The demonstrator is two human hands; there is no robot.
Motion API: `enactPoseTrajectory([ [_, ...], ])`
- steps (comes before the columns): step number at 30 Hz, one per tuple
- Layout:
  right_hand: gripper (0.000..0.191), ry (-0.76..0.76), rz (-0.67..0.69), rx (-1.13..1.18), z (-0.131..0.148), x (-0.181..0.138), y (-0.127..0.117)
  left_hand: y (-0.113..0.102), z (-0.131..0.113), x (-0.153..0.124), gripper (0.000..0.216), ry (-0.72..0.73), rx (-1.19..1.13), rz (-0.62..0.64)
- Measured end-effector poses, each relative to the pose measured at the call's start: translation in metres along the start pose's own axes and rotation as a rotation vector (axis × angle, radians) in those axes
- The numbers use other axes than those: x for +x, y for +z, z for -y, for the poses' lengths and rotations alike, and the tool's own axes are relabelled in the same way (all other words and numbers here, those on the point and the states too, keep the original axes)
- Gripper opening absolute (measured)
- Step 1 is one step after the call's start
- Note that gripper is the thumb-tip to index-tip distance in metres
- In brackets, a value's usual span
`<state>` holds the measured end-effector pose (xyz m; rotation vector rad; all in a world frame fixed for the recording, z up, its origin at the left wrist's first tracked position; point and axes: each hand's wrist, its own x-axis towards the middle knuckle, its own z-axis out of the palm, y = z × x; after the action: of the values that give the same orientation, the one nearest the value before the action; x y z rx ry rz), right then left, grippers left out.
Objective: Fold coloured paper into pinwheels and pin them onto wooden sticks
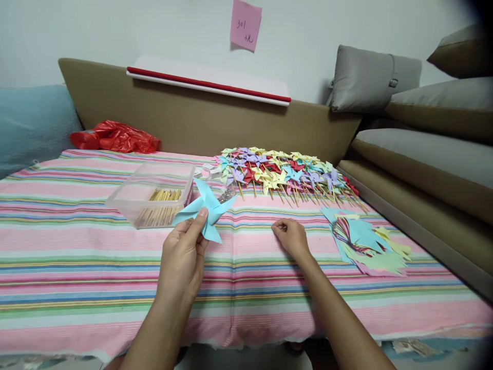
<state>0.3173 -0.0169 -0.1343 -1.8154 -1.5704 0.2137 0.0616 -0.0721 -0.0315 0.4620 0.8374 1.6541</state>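
Note:
My left hand (184, 256) pinches a light blue paper pinwheel (206, 206) by its lower fold and holds it up over the striped cloth (96, 267). My right hand (290, 237) rests on the cloth to the right, fingers curled and pinched together; whatever is in them is too small to make out. Behind the pinwheel stands a clear plastic box (154, 194) holding several wooden sticks (164, 205). A small heap of shiny pins (226, 196) lies just right of the box.
Many finished coloured pinwheels on sticks (287, 173) lie in rows at the back right. A stack of cut coloured paper (365, 241) sits at the right. A red plastic bag (115, 136) lies at the back left. Sofa cushions (423, 154) rise on the right.

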Motion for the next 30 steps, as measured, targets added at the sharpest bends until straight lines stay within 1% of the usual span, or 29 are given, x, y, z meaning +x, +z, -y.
enactPoseTrajectory([
  [5,0.012,-0.069,0.019,0.005,-0.003,-0.002,-0.004,-0.001,0.0,0.001,0.014,0.013,-0.006,0.004],
  [11,0.024,-0.096,0.028,-0.022,-0.01,-0.008,-0.01,-0.004,-0.001,0.0,0.016,0.01,-0.008,0.007],
  [16,0.024,-0.137,0.062,-0.024,-0.014,-0.012,-0.017,-0.002,0.0,0.001,0.015,0.03,-0.008,0.018],
  [19,0.024,-0.163,0.07,-0.017,-0.012,-0.01,-0.018,-0.001,0.0,0.0,0.014,0.023,-0.006,0.01],
  [22,0.026,-0.151,0.06,-0.02,-0.008,-0.007,-0.015,-0.001,0.0,0.0,0.013,0.02,0.0,0.008],
  [27,0.028,-0.16,0.078,0.023,0.003,-0.006,-0.009,0.0,0.001,0.001,0.02,0.016,0.015,0.022],
  [30,0.035,-0.172,0.105,0.084,0.007,-0.008,-0.011,-0.001,0.0,0.001,0.023,0.023,0.017,0.025],
])
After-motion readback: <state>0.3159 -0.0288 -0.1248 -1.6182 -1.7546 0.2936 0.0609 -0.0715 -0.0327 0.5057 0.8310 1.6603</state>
